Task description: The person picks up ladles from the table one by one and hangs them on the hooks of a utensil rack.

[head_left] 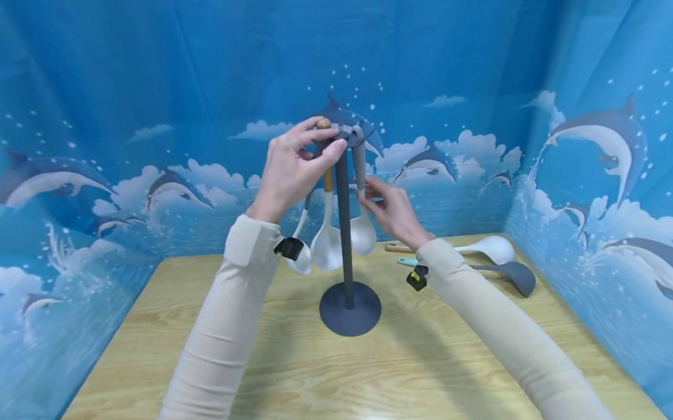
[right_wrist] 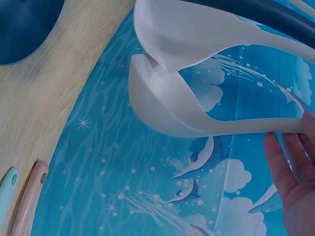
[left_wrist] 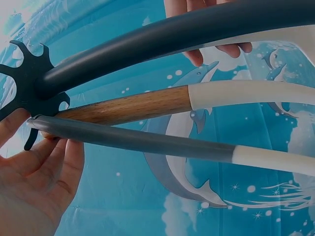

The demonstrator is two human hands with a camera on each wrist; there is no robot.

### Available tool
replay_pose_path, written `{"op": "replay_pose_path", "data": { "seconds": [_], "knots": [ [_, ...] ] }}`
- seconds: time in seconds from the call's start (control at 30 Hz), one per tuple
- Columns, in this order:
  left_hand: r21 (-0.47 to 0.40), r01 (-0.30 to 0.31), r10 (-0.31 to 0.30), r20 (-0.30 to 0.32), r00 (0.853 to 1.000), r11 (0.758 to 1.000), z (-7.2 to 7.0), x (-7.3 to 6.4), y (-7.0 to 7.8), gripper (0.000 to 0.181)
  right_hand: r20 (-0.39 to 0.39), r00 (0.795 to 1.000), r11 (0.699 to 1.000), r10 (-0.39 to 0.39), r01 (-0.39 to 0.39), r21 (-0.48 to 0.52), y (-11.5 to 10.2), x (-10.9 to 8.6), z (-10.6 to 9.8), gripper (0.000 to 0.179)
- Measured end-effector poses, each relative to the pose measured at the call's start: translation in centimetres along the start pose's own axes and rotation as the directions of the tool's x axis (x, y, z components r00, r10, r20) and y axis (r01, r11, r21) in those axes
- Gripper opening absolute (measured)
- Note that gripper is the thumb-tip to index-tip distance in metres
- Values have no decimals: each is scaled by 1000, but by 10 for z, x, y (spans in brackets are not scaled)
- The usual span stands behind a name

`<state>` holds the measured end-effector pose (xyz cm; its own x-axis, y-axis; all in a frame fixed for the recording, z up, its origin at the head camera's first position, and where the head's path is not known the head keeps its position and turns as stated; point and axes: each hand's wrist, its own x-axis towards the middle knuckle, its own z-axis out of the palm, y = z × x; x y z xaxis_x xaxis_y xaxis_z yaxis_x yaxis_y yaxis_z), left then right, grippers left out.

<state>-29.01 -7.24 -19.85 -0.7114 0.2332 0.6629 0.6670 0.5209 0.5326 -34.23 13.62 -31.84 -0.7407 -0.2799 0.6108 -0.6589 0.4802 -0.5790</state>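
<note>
3 hanging utensils (head_left: 325, 248) crowd the stand's post (head_left: 346, 235); its front offers passage.

Both arms extend forward and converge, the left arm (head_left: 218, 349) and the right arm (head_left: 505, 325) each slanting inward, with pale long sleeves (head_left: 205, 391) reaching down to the wrists. Left hand (head_left: 294, 164) is raised the higher of the two, its fingers directed inward and its thumb opposing them in a grip (head view: thumb lies below the index finger). Right hand (head_left: 393, 210) sits lower, fingertips directed toward the left, thumb and fingers drawn together in a pinch.
</note>
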Motion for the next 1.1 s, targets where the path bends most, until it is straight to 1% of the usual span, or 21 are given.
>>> {"op": "replay_pose_path", "data": {
  "seconds": [0.17, 0.3, 0.47, 0.6, 0.7, 0.83, 1.0, 1.1],
  "knots": [
    [-3, -6, 6, 0, 1000, 1000, 1, 0, 0, 43, 18, 1000, 1000, -8, 9, -12, 1, -3, -1, 42],
    [-3, -6, 6, 2, 1000, 1000, 1, 0, -1, 43, 29, 1000, 1000, -1, 1, -8, 0, -5, -1, 43],
    [-21, -10, 10, 1, 1000, 1000, 1, 0, -2, 42, 41, 999, 1000, 19, -19, -10, 1, -7, -1, 44],
    [-37, 3, -3, 5, 1000, 999, 1, 0, -2, 43, 51, 998, 999, 41, -40, -12, 2, -10, -2, 46],
    [-33, 18, -17, 10, 1000, 999, 1, -1, -2, 43, 62, 996, 998, 69, -68, -18, 4, -12, -3, 48],
    [-23, 15, -15, 6, 1000, 1000, 1, -2, -3, 43, 79, 992, 995, 100, -98, -28, 9, -17, -6, 47],
    [-14, 10, -10, 1, 1000, 1000, 1, -1, -2, 42, 108, 989, 994, 98, -93, -56, 21, -25, -11, 42],
    [-19, 17, -17, 6, 1000, 1000, 1, -1, -2, 42, 129, 987, 993, 98, -89, -74, 28, -31, -16, 37]
  ]
}}
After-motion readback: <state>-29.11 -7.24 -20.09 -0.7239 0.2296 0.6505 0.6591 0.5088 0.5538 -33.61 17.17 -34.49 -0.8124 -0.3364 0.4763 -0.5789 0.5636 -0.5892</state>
